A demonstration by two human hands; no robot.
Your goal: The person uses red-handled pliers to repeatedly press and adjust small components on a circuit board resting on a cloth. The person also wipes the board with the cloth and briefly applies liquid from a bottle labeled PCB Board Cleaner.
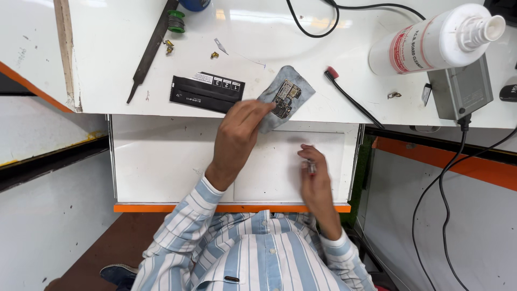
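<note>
One circuit board (286, 97) lay on one grey cloth (301, 81) at the worktable (107, 81) edge. The left hand (239, 134) pinched this cloth; the right hand (315, 175), below the board, gripped one small tool (311, 167).

A flat black rectangular packet (206, 92) with a white strip of small numbered squares along its upper edge lies on the white worktop (107, 64), just left of the grey cloth. At the top right a white plastic bottle (431, 43) lies tilted, its wraparound label (405, 49) white with red bands.
</note>
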